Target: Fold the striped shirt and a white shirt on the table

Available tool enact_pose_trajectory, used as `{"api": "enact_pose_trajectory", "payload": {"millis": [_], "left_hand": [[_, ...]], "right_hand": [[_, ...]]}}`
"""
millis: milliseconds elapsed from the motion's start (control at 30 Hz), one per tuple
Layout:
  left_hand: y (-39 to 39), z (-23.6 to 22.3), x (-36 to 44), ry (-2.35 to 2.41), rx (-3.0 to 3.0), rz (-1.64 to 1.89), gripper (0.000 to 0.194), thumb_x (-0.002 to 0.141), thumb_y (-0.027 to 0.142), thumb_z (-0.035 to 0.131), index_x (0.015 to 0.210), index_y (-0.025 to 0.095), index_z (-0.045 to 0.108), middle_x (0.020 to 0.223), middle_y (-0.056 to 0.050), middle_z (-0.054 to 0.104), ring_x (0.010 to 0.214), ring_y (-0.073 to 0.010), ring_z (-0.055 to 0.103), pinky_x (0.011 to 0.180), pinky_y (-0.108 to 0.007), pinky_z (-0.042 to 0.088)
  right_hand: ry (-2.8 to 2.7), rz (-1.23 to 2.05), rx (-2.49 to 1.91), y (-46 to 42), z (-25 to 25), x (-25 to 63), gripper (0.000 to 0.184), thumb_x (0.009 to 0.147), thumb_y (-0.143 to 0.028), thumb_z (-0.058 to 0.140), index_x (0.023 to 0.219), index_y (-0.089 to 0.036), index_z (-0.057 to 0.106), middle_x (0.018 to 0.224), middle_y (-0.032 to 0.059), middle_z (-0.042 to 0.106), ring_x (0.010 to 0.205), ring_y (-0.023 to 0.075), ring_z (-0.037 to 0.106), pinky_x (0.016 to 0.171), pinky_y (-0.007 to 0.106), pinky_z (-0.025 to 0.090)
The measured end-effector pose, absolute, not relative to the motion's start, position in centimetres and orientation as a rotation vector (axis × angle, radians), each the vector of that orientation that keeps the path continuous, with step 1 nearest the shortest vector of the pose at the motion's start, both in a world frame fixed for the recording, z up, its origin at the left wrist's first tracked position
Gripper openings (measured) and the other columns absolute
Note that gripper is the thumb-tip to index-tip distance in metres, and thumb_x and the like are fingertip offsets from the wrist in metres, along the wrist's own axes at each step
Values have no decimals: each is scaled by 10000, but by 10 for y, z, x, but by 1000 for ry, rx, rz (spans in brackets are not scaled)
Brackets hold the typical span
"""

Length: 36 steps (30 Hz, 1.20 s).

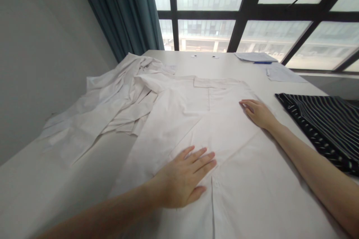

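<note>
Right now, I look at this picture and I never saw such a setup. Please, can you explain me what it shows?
There is no machine here, only a person's bare hands. The one picture comes from a camera worn on the head, looking forward and down. A white garment lies spread on a white table. The left hand rests flat on it; the right hand touches it near its right edge. Neither visibly grips anything. Crumpled white cloth lies left, striped dark cloth right, papers farther back.

Cloth pile lies left of left fingers; fabric, right of right fingers. Papers lie beyond both, on the surface.
</note>
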<state>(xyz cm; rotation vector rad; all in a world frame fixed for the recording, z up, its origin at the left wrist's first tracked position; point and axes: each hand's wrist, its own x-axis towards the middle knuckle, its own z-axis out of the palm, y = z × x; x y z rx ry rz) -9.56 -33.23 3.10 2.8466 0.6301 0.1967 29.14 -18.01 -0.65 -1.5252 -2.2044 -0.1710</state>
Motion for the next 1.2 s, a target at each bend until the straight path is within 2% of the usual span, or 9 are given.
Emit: {"api": "enact_pose_trajectory", "payload": {"millis": [700, 1000, 1100, 1200], "left_hand": [[-332, 31, -95, 623, 2852, 200, 578, 982, 371, 409, 1509, 179, 271, 1579, -66, 298, 1467, -241, 220, 1201, -438, 159], [-332, 32, -95, 630, 2835, 187, 574, 984, 385, 405, 1506, 184, 278, 1581, -60, 296, 1465, -242, 223, 1199, -438, 165], [-332, 32, -95, 637, 2831, 182, 575, 985, 396, 401, 1507, 187, 278, 1584, -54, 289, 1465, -242, 222, 1200, -441, 166], [-332, 31, -95, 633, 2838, 178, 576, 986, 400, 399, 1508, 188, 277, 1586, -57, 283, 1464, -246, 223, 1198, -442, 169]], "right_hand": [[-2219, -188, -1536, -178, -6, 291, 347, 890, -239, 414, 1143, -165, 640, 1162, 136, 676, 1062, 289, 624, 961, 456, 487], [-2279, -184, -1527, -182, -2, 287, 383, 925, -247, 379, 1192, -145, 634, 1211, 161, 655, 1112, 296, 614, 973, 464, 475], [-2380, -112, -1440, -188, 9, 275, 386, 941, -277, 392, 1236, -187, 626, 1310, 125, 615, 1191, 274, 579, 1011, 448, 454], [-2526, 116, -1291, -202, 28, 251, 403, 952, -334, 422, 1296, -222, 600, 1356, 91, 593, 1273, 265, 522, 1067, 453, 412]]}}
